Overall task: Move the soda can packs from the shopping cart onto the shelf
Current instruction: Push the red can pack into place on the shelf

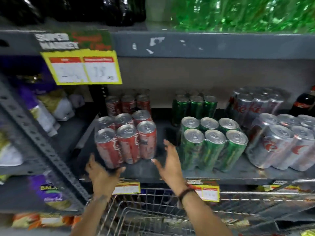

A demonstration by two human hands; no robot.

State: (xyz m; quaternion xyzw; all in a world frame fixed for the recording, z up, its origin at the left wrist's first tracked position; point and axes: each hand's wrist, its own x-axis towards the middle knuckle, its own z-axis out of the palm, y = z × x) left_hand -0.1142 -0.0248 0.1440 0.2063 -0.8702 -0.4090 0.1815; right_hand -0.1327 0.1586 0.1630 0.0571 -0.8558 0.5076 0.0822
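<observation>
A shrink-wrapped pack of red soda cans (127, 142) stands on the dark grey shelf (247, 174), near its front edge. My left hand (102, 176) touches the pack's lower front corner from below with fingers spread; whether it grips is unclear. My right hand (170, 160) hovers open just right of the pack, not touching it. A green can pack (213, 143) stands to the right, and a silver can pack (283, 143) beyond it. More red (127, 104), green (194, 106) and silver (255, 106) packs stand behind. The wire shopping cart (153, 213) is below my arms.
An upper shelf (204, 45) with dark and green bottles overhangs closely. A yellow price sign (81, 68) hangs at the left. A perforated grey upright (44, 147) borders the left side, with purple snack bags (49, 191) beyond. A dark cola bottle (303, 103) stands at far right.
</observation>
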